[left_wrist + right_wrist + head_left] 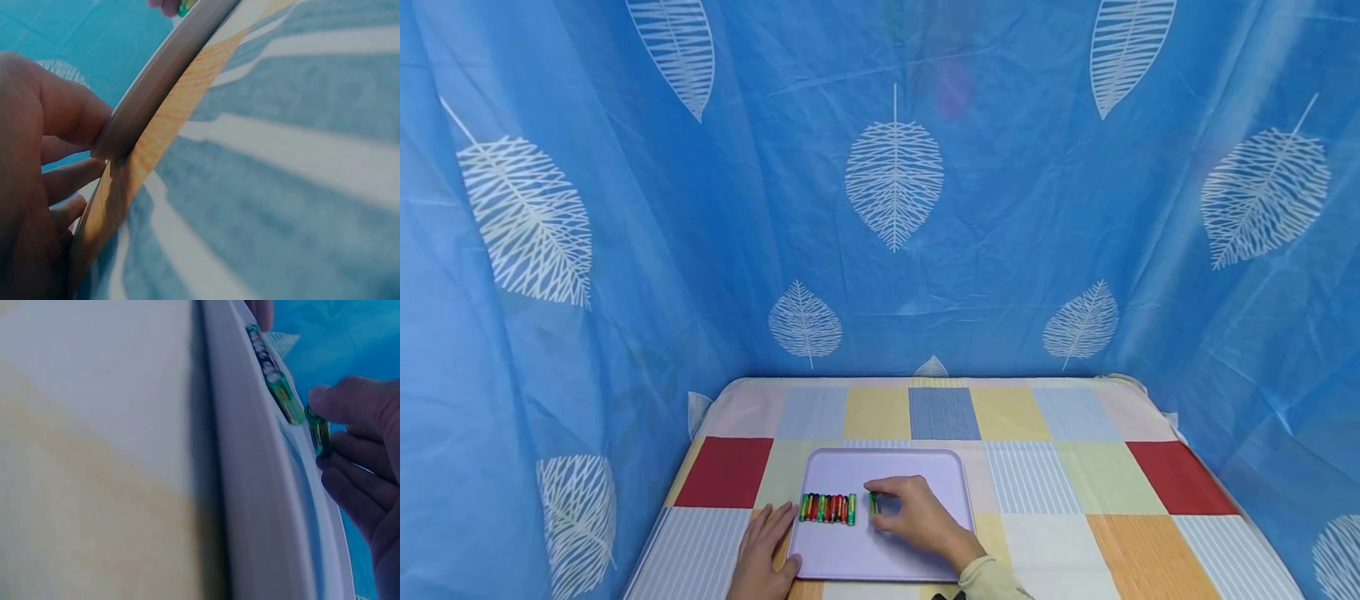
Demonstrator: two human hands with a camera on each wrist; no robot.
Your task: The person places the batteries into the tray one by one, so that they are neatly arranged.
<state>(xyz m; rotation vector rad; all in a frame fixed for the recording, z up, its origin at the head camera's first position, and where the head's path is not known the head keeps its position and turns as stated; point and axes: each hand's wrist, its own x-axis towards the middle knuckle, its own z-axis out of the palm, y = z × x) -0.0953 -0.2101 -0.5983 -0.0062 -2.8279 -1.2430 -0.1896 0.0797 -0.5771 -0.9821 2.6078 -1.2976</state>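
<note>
Several green and red batteries [827, 508] lie side by side in a row on a pale lilac tray [887, 558], left of its middle. Just right of that row, my right hand [917, 512] pinches one green battery [319, 434] between thumb and fingers, over the tray. In the right wrist view the held battery stands close to the green end battery [284, 399] of the row. My left hand [765, 550] rests at the tray's left edge with fingers extended. The left wrist view shows its thumb and fingers at the tray's rim [140, 100].
The tray lies on a patchwork-patterned tablecloth [1060, 550] of coloured squares. Blue curtains with white leaf prints [895, 183] hang behind the table and on both sides. A small dark object [951, 596] shows at the bottom edge near the right sleeve [992, 579].
</note>
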